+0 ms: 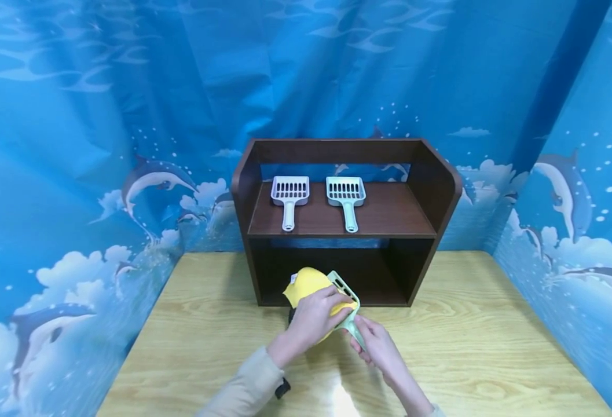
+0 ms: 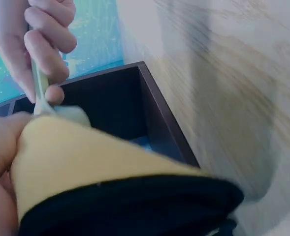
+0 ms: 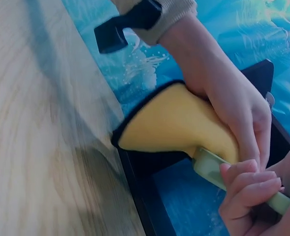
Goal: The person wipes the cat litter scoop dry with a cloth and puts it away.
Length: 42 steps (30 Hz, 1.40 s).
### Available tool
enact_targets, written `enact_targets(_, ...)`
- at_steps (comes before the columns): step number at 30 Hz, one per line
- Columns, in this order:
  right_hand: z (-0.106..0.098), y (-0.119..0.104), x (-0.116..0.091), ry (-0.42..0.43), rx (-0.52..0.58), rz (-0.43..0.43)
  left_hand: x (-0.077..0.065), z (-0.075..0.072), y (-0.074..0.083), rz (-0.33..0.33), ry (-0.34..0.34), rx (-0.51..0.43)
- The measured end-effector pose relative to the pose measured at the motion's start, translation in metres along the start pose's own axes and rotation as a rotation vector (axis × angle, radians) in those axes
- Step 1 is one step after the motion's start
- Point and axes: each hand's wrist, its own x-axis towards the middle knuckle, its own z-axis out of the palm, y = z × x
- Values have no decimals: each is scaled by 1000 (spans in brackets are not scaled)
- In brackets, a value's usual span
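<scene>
My right hand (image 1: 380,346) grips the handle of a pale green slotted litter scoop (image 1: 356,333), held above the table in front of the shelf. A yellow cloth (image 1: 307,281) with black edging is in my left hand (image 1: 313,317), which presses it against the scoop's head. In the left wrist view the yellow cloth (image 2: 85,157) hangs below the scoop, its dark edge turned to the camera. The right wrist view shows the cloth (image 3: 179,120) around part of the green scoop (image 3: 209,168). Much of the scoop's head is hidden by cloth and fingers.
A dark brown two-tier shelf (image 1: 342,236) stands at the back of the wood-grain table (image 1: 201,341). On its upper board lie a pale lilac scoop (image 1: 289,202) and a pale blue-green scoop (image 1: 347,202), handles forward. A blue dolphin-print curtain (image 1: 180,104) hangs behind.
</scene>
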Motion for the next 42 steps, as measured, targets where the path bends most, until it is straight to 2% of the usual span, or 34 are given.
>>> enact_targets(3, -7, 1, 1, 11, -6, 5, 0, -6, -3, 59, -125, 11)
enact_targets(7, -16, 3, 1, 26, -15, 1, -2, -15, -8, 127, -269, 76)
enact_targets(10, -20, 3, 0, 17, -23, -11, -3, -19, -10, 183, -306, 145)
enact_targets(12, -22, 3, 0, 5, -30, -20, -4, -21, -12, 214, -281, 197)
enact_targets(15, -24, 4, 0, -11, -35, -26, -5, -22, -18, 228, -194, 269)
enact_targets(21, -26, 6, -4, -47, -45, -18, -3, -23, -31, 164, -4, 315)
enact_targets(29, -13, 9, -8, -136, -36, -18, 2, -18, -30, 73, 140, 340)
enact_targets(32, -11, 8, -7, -119, -33, -14, 2, -14, -25, 82, 135, 350)
enact_targets(38, -19, 6, -6, -69, -26, -3, -3, -13, -18, 149, 34, 344)
enact_targets(42, -27, 7, -4, -49, -24, 0, -4, -17, -18, 189, -4, 345)
